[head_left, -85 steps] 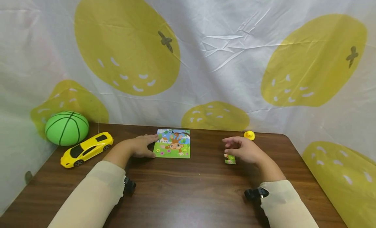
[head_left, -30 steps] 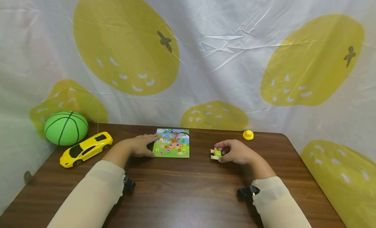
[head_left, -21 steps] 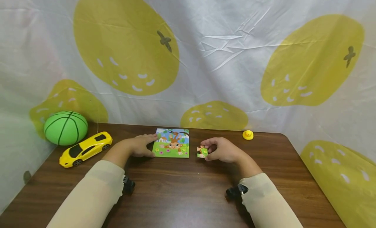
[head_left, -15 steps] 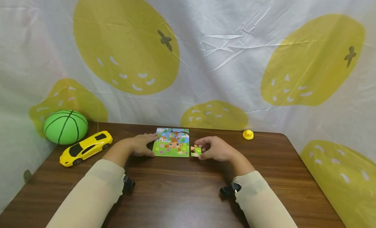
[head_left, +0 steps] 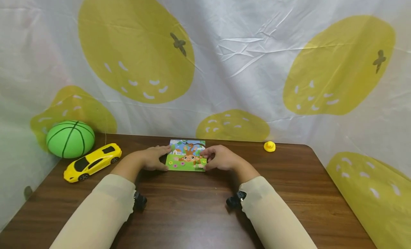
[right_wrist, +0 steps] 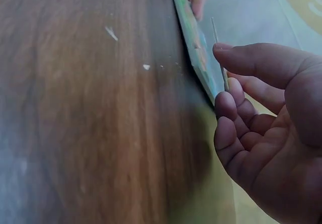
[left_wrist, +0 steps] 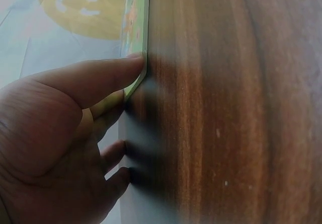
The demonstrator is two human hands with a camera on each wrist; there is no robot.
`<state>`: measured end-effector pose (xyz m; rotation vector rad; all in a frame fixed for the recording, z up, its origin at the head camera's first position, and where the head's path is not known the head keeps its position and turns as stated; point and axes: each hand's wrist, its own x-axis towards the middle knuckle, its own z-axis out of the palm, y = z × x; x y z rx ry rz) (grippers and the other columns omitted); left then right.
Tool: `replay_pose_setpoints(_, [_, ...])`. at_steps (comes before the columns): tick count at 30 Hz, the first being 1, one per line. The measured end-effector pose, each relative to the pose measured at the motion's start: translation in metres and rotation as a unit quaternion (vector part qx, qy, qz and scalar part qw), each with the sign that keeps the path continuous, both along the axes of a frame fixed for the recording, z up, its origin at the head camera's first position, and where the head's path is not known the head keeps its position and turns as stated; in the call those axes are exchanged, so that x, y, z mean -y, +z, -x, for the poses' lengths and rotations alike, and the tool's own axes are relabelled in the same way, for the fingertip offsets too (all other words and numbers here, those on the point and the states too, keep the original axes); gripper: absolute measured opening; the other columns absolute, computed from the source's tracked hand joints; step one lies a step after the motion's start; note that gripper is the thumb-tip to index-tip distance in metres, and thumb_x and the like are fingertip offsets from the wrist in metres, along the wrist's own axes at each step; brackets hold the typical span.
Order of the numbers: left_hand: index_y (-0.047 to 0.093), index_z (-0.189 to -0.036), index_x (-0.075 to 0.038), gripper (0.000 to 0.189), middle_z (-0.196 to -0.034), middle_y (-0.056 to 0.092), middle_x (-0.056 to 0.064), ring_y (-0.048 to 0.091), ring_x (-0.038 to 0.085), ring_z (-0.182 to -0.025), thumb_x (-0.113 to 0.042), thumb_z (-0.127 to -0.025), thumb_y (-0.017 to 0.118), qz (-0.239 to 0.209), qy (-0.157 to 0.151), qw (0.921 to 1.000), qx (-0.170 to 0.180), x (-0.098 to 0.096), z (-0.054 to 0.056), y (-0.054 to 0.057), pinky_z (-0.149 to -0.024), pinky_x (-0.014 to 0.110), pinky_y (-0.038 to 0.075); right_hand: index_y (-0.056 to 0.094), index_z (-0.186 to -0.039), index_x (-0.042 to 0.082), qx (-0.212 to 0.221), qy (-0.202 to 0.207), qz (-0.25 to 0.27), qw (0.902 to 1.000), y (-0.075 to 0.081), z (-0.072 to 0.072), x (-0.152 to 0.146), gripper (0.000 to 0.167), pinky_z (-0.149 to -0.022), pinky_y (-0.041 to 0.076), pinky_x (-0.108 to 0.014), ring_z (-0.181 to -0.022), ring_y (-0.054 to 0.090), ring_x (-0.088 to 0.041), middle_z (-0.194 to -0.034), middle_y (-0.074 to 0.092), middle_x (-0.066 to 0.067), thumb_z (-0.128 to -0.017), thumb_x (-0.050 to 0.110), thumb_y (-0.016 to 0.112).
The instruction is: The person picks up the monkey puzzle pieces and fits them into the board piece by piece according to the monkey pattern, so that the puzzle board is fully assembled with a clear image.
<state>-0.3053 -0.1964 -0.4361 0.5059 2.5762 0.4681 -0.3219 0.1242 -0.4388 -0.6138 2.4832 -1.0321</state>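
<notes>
The square monkey puzzle (head_left: 183, 158) lies flat near the table's far edge. My left hand (head_left: 151, 158) rests at its left side, thumb at the near left corner and fingertips farther up the left edge. In the left wrist view that thumb (left_wrist: 113, 75) touches the puzzle's rim, while the lower fingertips rest on the table. My right hand (head_left: 221, 158) pinches a small puzzle piece (right_wrist: 216, 31) between thumb and fingers, just over the puzzle's right side. The piece is seen edge-on in the right wrist view, raised over the puzzle.
A green ball (head_left: 70, 139) and a yellow toy car (head_left: 93, 162) sit at the table's left end. A small yellow rubber duck (head_left: 269, 146) stands at the back right. Behind the brown table (head_left: 189, 213) hangs a white curtain (head_left: 244, 60) with yellow fruit prints.
My right hand has taken up the puzzle piece from the table on the right and carried it left, over the puzzle's right side. My left hand has stayed at the puzzle's left edge.
</notes>
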Motion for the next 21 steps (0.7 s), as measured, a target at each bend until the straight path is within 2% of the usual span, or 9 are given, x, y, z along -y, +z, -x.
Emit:
replay_pose_setpoints(4, [0.029,-0.171,-0.012,0.086,-0.181,0.018,0.011,0.011,0.048,-0.167,-0.04,-0.101,0.072,0.0,0.0,1.0,-0.001,0.0,0.0,0.0,-0.134,0.069,0.014,0.073,-0.136,0.012,-0.008,0.0,-0.015,0.9999,-0.003,0.004,0.008,0.056,-0.087,0.059,-0.031,-0.101,0.067,-0.015,-0.124,0.074,-0.004,-0.083,0.016,0.092])
replay_pose_setpoints(10, [0.029,-0.171,-0.012,0.086,-0.181,0.019,0.011,0.012,0.048,-0.167,-0.039,-0.101,0.072,0.001,0.0,1.0,-0.002,0.0,0.0,-0.001,-0.134,0.069,0.014,0.076,-0.133,0.013,-0.024,0.008,-0.04,0.9988,-0.006,0.008,0.019,0.054,-0.102,0.058,-0.039,-0.117,0.068,-0.02,-0.124,0.077,-0.003,-0.081,0.018,0.093])
replay_pose_setpoints(21, [0.029,-0.171,-0.012,0.086,-0.181,0.019,0.011,0.012,0.048,-0.167,-0.039,-0.101,0.072,0.003,0.0,1.0,-0.004,0.0,0.0,0.0,-0.134,0.068,0.014,0.077,-0.131,0.014,-0.012,-0.003,-0.042,0.9991,-0.01,0.01,0.022,0.054,-0.102,0.058,-0.037,-0.12,0.068,-0.021,-0.125,0.077,-0.004,-0.08,0.016,0.094])
